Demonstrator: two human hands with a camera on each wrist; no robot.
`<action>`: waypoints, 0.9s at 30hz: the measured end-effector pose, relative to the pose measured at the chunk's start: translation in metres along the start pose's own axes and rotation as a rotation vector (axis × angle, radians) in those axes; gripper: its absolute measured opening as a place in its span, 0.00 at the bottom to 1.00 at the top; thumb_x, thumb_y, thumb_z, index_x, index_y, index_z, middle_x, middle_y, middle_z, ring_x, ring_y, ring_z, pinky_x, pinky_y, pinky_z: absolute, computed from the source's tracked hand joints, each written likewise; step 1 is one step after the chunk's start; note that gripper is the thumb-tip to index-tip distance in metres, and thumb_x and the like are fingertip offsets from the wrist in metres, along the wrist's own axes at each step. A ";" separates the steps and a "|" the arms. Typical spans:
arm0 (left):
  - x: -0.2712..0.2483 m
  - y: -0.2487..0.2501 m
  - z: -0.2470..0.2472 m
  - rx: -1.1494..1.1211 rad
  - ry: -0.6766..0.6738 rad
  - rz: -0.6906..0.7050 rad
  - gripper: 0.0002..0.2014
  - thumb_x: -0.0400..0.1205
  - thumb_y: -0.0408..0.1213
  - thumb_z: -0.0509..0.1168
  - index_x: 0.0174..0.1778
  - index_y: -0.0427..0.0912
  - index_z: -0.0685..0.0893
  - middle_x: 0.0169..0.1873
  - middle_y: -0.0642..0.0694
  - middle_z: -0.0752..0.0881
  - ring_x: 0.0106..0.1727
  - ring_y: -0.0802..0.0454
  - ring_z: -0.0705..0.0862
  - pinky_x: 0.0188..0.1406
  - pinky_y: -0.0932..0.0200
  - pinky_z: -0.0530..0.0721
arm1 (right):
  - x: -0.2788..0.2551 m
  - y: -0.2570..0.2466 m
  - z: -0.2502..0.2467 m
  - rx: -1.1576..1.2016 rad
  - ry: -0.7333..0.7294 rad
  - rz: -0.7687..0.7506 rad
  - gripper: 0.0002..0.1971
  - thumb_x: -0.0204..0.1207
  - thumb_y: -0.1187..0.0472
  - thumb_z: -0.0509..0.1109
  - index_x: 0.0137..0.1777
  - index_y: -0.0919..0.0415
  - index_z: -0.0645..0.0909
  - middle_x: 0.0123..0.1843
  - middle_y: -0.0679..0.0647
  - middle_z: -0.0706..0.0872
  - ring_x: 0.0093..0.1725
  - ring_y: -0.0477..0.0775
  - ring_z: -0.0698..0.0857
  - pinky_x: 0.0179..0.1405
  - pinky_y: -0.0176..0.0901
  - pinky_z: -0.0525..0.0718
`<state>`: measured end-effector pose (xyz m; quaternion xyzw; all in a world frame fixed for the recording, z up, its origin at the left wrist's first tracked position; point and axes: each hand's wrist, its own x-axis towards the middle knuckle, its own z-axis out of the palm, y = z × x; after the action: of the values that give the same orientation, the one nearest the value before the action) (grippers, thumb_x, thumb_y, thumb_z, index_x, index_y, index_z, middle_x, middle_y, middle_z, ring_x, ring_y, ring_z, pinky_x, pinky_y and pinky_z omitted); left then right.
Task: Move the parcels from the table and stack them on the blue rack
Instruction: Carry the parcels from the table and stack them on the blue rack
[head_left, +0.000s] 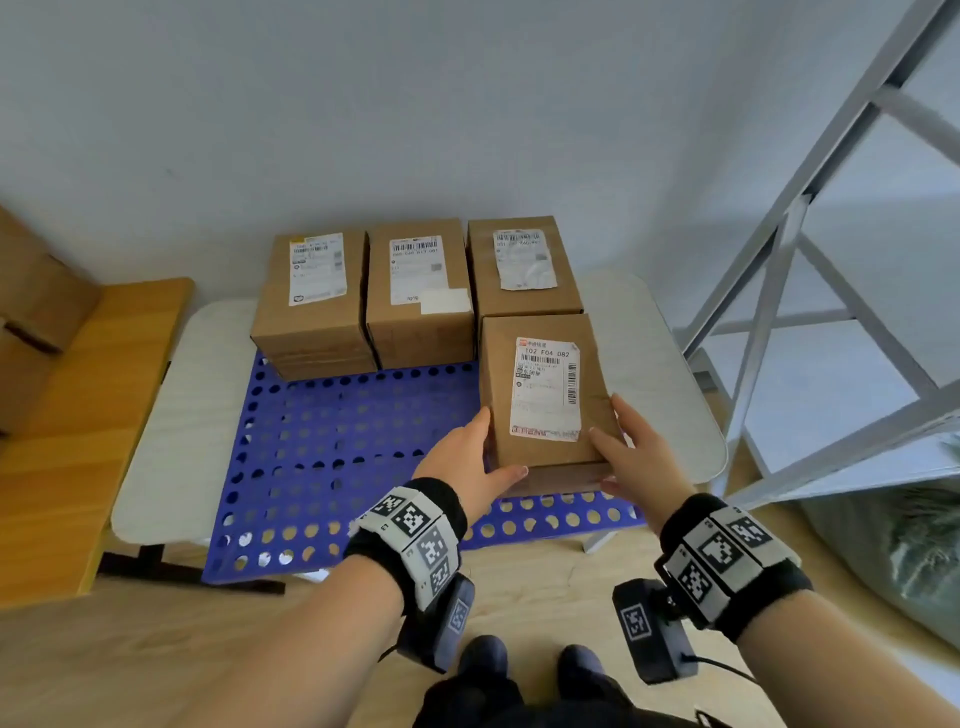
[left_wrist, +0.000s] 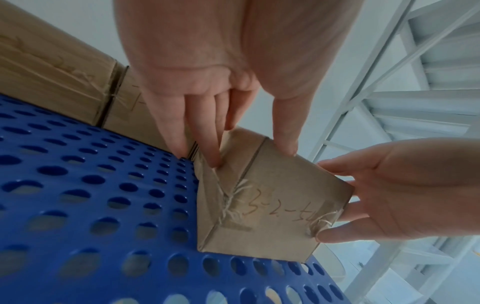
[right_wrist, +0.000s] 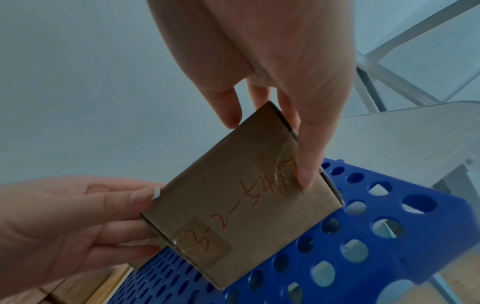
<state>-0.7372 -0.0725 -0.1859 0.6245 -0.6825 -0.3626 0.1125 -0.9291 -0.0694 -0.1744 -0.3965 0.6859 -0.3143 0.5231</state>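
Note:
A brown cardboard parcel (head_left: 545, 395) with a white shipping label stands at the front right of the blue perforated rack (head_left: 322, 441). My left hand (head_left: 485, 452) lies against its left side with straight fingers, and its thumb runs along the near end. My right hand (head_left: 621, 452) touches the right near corner, fingers straight and spread. In the left wrist view the parcel (left_wrist: 272, 205) rests on the rack (left_wrist: 78, 205). Red handwriting marks the parcel's near end (right_wrist: 233, 205). Three more parcels (head_left: 311, 291), (head_left: 421, 291), (head_left: 524, 270) stand in a row at the rack's back.
The rack lies on a white table (head_left: 171, 415) against the wall. A wooden bench (head_left: 78, 415) carrying a cardboard box (head_left: 36, 312) stands at the left. A grey metal frame (head_left: 779, 260) rises at the right, and a bag (head_left: 893, 545) lies below it.

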 end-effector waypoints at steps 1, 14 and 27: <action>0.000 0.001 0.002 -0.010 0.011 -0.015 0.39 0.77 0.52 0.68 0.80 0.51 0.57 0.69 0.51 0.76 0.68 0.52 0.76 0.65 0.53 0.78 | 0.002 0.000 -0.002 -0.004 -0.014 -0.010 0.28 0.82 0.59 0.62 0.80 0.45 0.60 0.67 0.46 0.78 0.60 0.55 0.82 0.57 0.57 0.85; -0.004 0.021 0.019 -0.016 0.142 -0.119 0.40 0.79 0.49 0.66 0.83 0.52 0.51 0.68 0.49 0.78 0.64 0.52 0.79 0.61 0.55 0.80 | 0.016 0.002 -0.026 -0.119 -0.144 -0.081 0.29 0.82 0.62 0.62 0.81 0.46 0.61 0.69 0.51 0.78 0.57 0.55 0.85 0.52 0.57 0.88; -0.008 0.028 0.020 0.044 0.148 -0.156 0.40 0.81 0.49 0.64 0.83 0.50 0.47 0.69 0.46 0.77 0.65 0.50 0.78 0.56 0.57 0.79 | 0.013 0.002 -0.025 -0.219 -0.129 -0.118 0.29 0.82 0.60 0.63 0.81 0.47 0.59 0.71 0.54 0.76 0.61 0.58 0.82 0.56 0.58 0.86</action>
<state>-0.7689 -0.0591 -0.1798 0.7033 -0.6293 -0.3080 0.1205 -0.9557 -0.0797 -0.1759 -0.5102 0.6564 -0.2415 0.5005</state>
